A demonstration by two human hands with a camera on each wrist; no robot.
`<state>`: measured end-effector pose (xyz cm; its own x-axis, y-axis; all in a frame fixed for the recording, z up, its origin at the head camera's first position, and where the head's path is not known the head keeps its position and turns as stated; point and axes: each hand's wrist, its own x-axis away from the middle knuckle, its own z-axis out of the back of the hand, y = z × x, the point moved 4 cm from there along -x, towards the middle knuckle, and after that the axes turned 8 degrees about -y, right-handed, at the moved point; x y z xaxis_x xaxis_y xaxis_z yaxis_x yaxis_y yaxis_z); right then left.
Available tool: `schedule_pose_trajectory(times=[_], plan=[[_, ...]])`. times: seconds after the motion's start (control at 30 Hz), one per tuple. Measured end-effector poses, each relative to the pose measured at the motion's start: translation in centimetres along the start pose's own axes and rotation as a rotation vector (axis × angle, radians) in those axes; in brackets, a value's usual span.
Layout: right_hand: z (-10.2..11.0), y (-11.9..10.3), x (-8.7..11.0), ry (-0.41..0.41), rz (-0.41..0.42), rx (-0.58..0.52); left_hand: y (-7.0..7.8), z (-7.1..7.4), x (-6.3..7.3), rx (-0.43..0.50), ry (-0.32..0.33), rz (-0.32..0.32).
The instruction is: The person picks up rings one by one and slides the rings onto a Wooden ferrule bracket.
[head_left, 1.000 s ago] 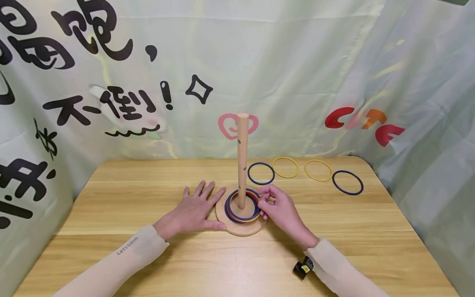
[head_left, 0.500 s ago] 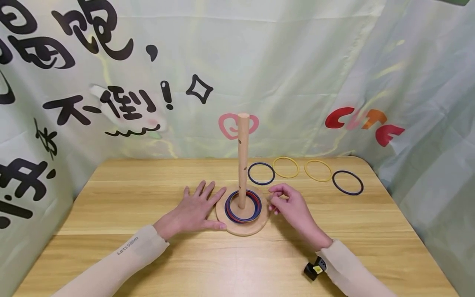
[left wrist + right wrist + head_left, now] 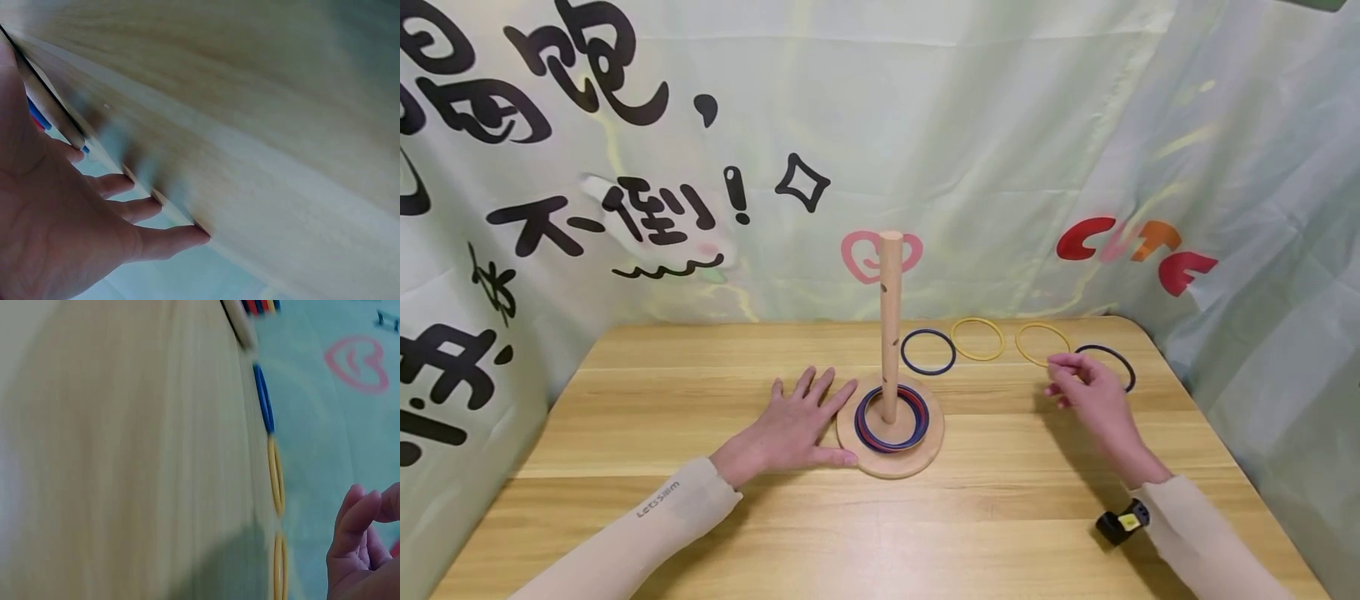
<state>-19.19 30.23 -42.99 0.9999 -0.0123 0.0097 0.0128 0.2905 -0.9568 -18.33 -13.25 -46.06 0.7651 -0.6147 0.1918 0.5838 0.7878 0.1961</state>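
A wooden peg (image 3: 891, 325) stands upright on a round wooden base (image 3: 889, 468). Around its foot lies a stack of blue, red and yellow rings (image 3: 891, 448). My left hand (image 3: 793, 427) lies flat with fingers spread, thumb and index finger at the base's left edge; in the left wrist view the hand (image 3: 81, 219) touches the table with its fingertips. Over the table's right side hovers my right hand (image 3: 1093, 396), fingers loosely bent and holding nothing. It partly covers a blue ring (image 3: 1131, 371) and comes close to a yellow ring (image 3: 1019, 350) in the head view.
Another blue ring (image 3: 904, 350) and another yellow ring (image 3: 953, 338) lie along the back of the wooden table (image 3: 700, 550). Behind the table hangs a printed cloth (image 3: 985, 125). A small black camera (image 3: 1122, 523) sits at the right wrist.
My right hand has left the ring stack and moved right, toward the rings at the far right. The left hand, the peg and the loose rings stay in place.
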Motion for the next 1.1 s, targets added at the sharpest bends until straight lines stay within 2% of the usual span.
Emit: schedule_pose_trajectory(times=[0.13,0.27,0.33,0.53,0.67,0.8,1.0,1.1], plan=[[3.9,1.3,-0.9,0.072,-0.011,-0.031,-0.1,-0.1,0.0,0.005,0.000,0.002],[6.6,2.5,-1.6,0.121,-0.031,-0.014,-0.1,-0.1,0.0,-0.003,0.001,0.003],[7.6,3.2,-1.9,0.136,-0.054,0.012,-0.1,-0.1,0.0,-0.006,-0.001,0.003],[10.4,5.0,-2.3,0.191,-0.147,0.178,0.0,-0.1,0.0,-0.003,-0.004,0.002],[12.2,6.0,-2.1,0.171,-0.207,0.257,0.1,0.1,0.0,-0.009,-0.005,0.002],[13.4,6.3,-2.0,0.133,-0.234,0.369,0.1,0.2,-0.1,-0.015,0.000,-0.005],[13.3,6.1,-2.0,0.051,-0.217,0.519,0.1,0.2,0.0,-0.010,0.000,0.002],[13.0,5.9,-1.9,0.021,-0.221,0.548,0.1,0.1,0.1,-0.009,-0.002,0.003]])
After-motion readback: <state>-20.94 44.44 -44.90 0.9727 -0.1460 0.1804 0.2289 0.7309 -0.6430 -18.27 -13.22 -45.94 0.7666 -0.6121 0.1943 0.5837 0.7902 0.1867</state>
